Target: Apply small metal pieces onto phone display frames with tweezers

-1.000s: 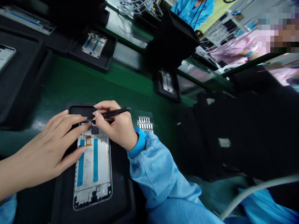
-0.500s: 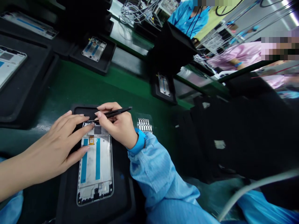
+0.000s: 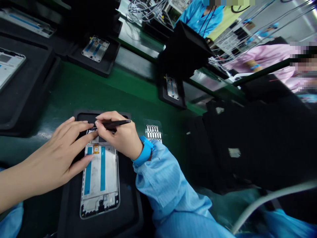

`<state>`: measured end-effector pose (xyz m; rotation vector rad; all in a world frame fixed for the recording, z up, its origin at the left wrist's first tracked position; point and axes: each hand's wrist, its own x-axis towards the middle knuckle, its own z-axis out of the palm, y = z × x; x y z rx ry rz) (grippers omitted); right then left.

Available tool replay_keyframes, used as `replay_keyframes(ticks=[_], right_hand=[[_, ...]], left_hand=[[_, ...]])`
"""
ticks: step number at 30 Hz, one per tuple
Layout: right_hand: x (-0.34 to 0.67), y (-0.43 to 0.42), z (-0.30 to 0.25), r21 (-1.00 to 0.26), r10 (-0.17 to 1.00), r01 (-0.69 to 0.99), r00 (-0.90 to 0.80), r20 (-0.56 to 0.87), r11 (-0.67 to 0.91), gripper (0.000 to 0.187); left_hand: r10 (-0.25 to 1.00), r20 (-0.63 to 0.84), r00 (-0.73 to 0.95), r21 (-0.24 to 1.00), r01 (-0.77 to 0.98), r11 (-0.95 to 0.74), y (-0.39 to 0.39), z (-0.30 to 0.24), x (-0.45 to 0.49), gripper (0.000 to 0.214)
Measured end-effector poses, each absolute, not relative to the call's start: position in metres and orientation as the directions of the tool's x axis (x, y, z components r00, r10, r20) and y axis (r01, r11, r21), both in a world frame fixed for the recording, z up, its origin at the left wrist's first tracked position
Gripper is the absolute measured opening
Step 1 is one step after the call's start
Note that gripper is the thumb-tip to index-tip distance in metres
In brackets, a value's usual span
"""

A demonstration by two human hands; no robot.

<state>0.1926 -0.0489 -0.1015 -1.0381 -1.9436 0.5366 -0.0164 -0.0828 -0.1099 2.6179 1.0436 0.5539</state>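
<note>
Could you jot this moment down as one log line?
left hand: on phone frame; right hand: holding black tool; black tray: under phone frame

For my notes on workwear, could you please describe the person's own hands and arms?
The right hand is gloveless, with a bright blue wristband and a loose, creased light blue sleeve. The left hand is gloveless too, with no visible band and a forearm bare as far as it shows.
</note>
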Motion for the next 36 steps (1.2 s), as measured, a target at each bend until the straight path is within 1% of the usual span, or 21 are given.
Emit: replay_keyframes(ticks=[2,5,7,14,17,19,20,22,23,25,27,30,34,36], right_hand=[[0.193,-0.049,-0.102,-0.658,0.799,0.456,-0.303,0.519,0.6,0.008],[0.194,-0.05,-0.102,-0.731,0.84,0.415,-0.26,0.476,0.542,0.01],[0.196,-0.05,-0.101,-0.756,0.861,0.413,-0.242,0.447,0.508,0.01],[0.194,-0.053,-0.097,-0.654,0.807,0.478,-0.28,0.52,0.586,0.011],[0.19,-0.055,-0.093,-0.585,0.803,0.554,-0.35,0.482,0.592,0.011],[0.188,-0.055,-0.091,-0.57,0.823,0.597,-0.362,0.438,0.565,0.012],[0.188,-0.054,-0.091,-0.592,0.844,0.604,-0.343,0.412,0.535,0.012],[0.192,-0.052,-0.093,-0.696,0.897,0.566,-0.267,0.351,0.441,0.009],[0.194,-0.05,-0.095,-0.761,0.922,0.52,-0.229,0.313,0.388,0.008],[0.198,-0.047,-0.098,-0.864,0.953,0.407,-0.181,0.242,0.296,0.013],[0.2,-0.046,-0.099,-0.912,0.964,0.322,-0.168,0.208,0.253,0.02],[0.197,-0.048,-0.097,-0.914,0.956,0.302,-0.19,0.221,0.272,0.019],[0.192,-0.052,-0.093,-0.862,0.939,0.381,-0.209,0.272,0.335,0.015],[0.192,-0.053,-0.093,-0.848,0.938,0.405,-0.205,0.279,0.341,0.014]], left_hand=[[0.697,0.25,0.672,0.366,0.601,-0.711,-0.082,-0.109,-0.017,0.052],[0.689,0.242,0.683,0.33,0.61,-0.721,-0.081,-0.108,-0.017,0.056],[0.688,0.241,0.684,0.324,0.612,-0.722,-0.081,-0.108,-0.017,0.057],[0.689,0.255,0.679,0.327,0.61,-0.722,-0.083,-0.109,-0.017,0.054],[0.681,0.262,0.684,0.313,0.607,-0.73,-0.083,-0.108,-0.017,0.053],[0.679,0.272,0.682,0.313,0.605,-0.732,-0.083,-0.108,-0.017,0.052],[0.68,0.273,0.681,0.315,0.604,-0.732,-0.083,-0.108,-0.017,0.051],[0.678,0.273,0.682,0.317,0.602,-0.733,-0.083,-0.108,-0.017,0.051],[0.677,0.268,0.685,0.318,0.601,-0.733,-0.083,-0.107,-0.017,0.051],[0.679,0.258,0.687,0.324,0.601,-0.731,-0.083,-0.107,-0.017,0.05],[0.685,0.254,0.683,0.329,0.605,-0.725,-0.083,-0.107,-0.017,0.051],[0.685,0.255,0.682,0.328,0.606,-0.725,-0.083,-0.108,-0.016,0.052],[0.688,0.246,0.683,0.331,0.608,-0.722,-0.083,-0.108,-0.016,0.054],[0.691,0.242,0.682,0.334,0.61,-0.719,-0.082,-0.108,-0.017,0.055]])
